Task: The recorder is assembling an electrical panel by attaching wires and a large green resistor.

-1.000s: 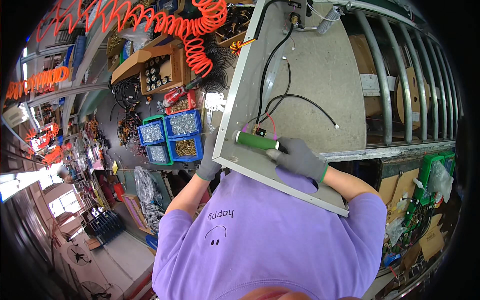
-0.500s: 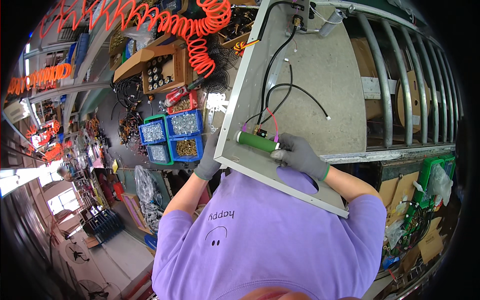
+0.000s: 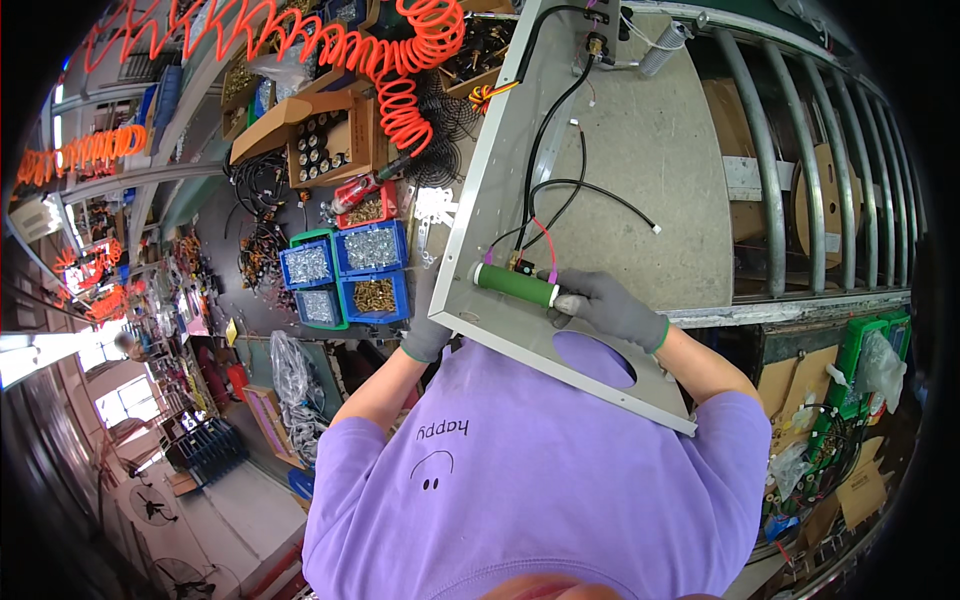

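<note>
A green cylindrical resistor (image 3: 513,284) with pale ends lies inside the corner of a grey sheet-metal housing (image 3: 500,325). Wires with purple terminals meet it at both ends. My gloved right hand (image 3: 612,306) is closed at the resistor's right end, its thumb and fingers against that end. Outside the housing's left wall is my gloved left hand (image 3: 426,322); the wall hides most of its fingers. Black cables (image 3: 530,180) run down the housing's inside, and one with a white plug (image 3: 656,229) rests loose on the panel. A round cutout (image 3: 596,358) opens in the housing's near wall.
Blue bins of screws (image 3: 372,250) stand left of the housing, beside a red bin (image 3: 368,208) and a red-handled power tool (image 3: 355,190). Coiled orange air hoses (image 3: 400,100) hang above. A carton of black parts (image 3: 322,145) lies farther back. Metal bars (image 3: 780,160) line the right.
My right hand has shifted slightly right, its thumb sliding off the top of the resistor's end. My left hand has moved slightly right and down along the wall.
</note>
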